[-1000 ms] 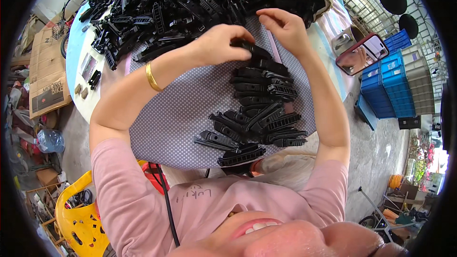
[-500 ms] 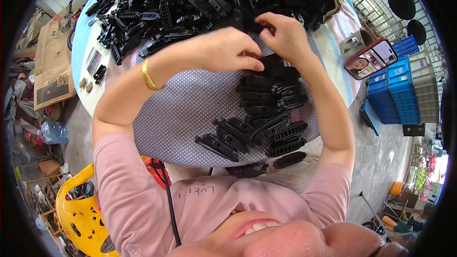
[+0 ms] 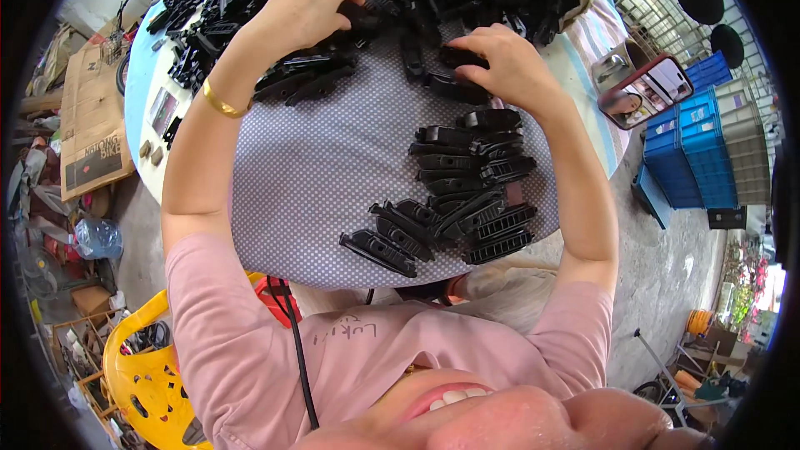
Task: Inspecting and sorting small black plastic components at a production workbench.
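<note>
A large heap of black plastic parts (image 3: 225, 17), some long and ribbed like ladders, covers the far side of the round table. My left hand (image 3: 310, 7) is at the heap's near edge, its thumb and fingers bent around a black part. To the right, my right hand (image 3: 510, 65) pinches a black plastic part (image 3: 460, 57) between thumb and forefinger, above another dark part lying on the cloth. Nearer to me, black parts (image 3: 450, 162) lie in rough rows. A slanting group (image 3: 379, 252) sits by the near edge. The hands' undersides are hidden.
A dotted grey cloth (image 3: 308, 175) covers the near table. A phone (image 3: 646, 92) leans beside a metal cup (image 3: 618, 65) at the right. Blue crates (image 3: 698, 154) stand beyond it. A yellow chair (image 3: 158, 383) is at my left, near a cardboard box (image 3: 93, 129).
My left hand has moved away and to the left, from above the rows to the heap. My right hand has come slightly nearer. A dark part below the table's near edge is no longer visible.
</note>
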A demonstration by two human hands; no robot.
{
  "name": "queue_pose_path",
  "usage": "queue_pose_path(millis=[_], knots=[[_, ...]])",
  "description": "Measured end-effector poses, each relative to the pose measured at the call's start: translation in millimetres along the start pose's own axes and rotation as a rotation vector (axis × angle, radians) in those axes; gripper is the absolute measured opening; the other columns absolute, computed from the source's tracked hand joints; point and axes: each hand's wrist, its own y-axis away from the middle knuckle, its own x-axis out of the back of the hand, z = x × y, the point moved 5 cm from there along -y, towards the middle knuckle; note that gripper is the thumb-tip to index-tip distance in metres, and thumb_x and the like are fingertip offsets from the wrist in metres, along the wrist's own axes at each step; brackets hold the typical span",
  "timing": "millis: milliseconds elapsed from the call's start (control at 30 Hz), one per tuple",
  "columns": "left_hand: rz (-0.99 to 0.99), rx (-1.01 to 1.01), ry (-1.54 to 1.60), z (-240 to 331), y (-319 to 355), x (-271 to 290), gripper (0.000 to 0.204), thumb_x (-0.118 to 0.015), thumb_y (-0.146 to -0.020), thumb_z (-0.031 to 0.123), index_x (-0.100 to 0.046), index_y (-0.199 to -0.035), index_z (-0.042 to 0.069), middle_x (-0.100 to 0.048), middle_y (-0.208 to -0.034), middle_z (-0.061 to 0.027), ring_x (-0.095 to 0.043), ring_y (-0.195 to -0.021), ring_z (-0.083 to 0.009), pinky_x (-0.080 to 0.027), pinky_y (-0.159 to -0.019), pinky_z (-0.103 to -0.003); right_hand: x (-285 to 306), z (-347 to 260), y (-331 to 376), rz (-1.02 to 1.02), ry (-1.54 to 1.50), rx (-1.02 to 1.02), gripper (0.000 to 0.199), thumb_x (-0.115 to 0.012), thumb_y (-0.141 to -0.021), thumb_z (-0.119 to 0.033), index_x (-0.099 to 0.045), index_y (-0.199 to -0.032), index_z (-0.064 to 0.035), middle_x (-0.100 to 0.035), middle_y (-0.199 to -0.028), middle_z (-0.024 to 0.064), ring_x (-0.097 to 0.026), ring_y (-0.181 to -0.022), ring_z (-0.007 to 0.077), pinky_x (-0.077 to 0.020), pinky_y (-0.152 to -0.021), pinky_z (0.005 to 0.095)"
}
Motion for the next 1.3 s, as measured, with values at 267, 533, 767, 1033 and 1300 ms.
queue_pose_path(millis=[267, 533, 767, 1033, 1300], knots=[[0.262, 0.171, 0.65, 9.4, -9.9, 5.2, 0.038, -0.071, -0.078, 0.025, -0.054, -0.103, 0.002, -0.054, -0.074, -0.0028, -0.051, -0.067, -0.0096, -0.043, -0.061, -0.023, 0.9, -9.3, 2.1, -0.122, 0.05, 0.058, 0.031, -0.067, -0.074, -0.022, -0.066, -0.102, -0.0083, -0.064, -0.1, 0.0103, -0.059, -0.098, 0.0268, -0.047, -0.084, 0.037], [0.153, 0.636, 1.511, 27.4, -3.9, -33.2, 0.048, -0.073, -0.077, 0.019, -0.049, -0.115, 0.002, -0.059, -0.086, -0.0066, -0.059, -0.068, -0.0124, -0.05, -0.057, -0.022, 27.5, -5.7, -0.6, 0.256, -0.541, -0.049, 0.049, -0.07, -0.071, -0.004, -0.055, -0.117, -0.0065, -0.06, -0.088, 0.0016, -0.052, -0.07, 0.0045, -0.0443, -0.063, 0.0186], [0.167, 0.722, 1.91, 51.5, -2.9, -36.9, 0.023, -0.053, -0.092, 0.018, -0.058, -0.103, -0.001, -0.062, -0.099, -0.0121, -0.062, -0.092, -0.0207, -0.053, -0.084, -0.032, 20.6, -20.5, -1.4, 0.451, -0.912, 0.019, 0.034, -0.071, -0.076, -0.002, -0.06, -0.108, -0.0005, -0.063, -0.1, 0.0045, -0.059, -0.088, 0.0093, -0.0484, -0.077, 0.0215], [0.111, 0.567, 2.082, 62.8, -2.0, -37.7, 0.031, -0.049, -0.094, 0.026, -0.059, -0.102, -0.003, -0.061, -0.101, -0.0131, -0.061, -0.095, -0.0214, -0.051, -0.089, -0.031, 28.4, -31.7, 1.2, 0.595, -0.346, 0.105, 0.031, -0.072, -0.071, -0.001, -0.064, -0.101, 0.0003, -0.063, -0.1, 0.0096, -0.062, -0.089, 0.0177, -0.0493, -0.078, 0.0264], [0.116, 0.52, 1.917, 65.6, 0.2, -36.2, 0.024, -0.058, -0.089, 0.01, -0.059, -0.11, -0.001, -0.062, -0.101, -0.0093, -0.062, -0.09, -0.0157, -0.053, -0.087, -0.03, 26.1, -38.5, 1.2, 0.656, -0.141, 0.258, 0.039, -0.075, -0.068, -0.007, -0.064, -0.105, -0.0056, -0.063, -0.099, 0.0084, -0.06, -0.092, 0.0228, -0.049, -0.079, 0.0303]])
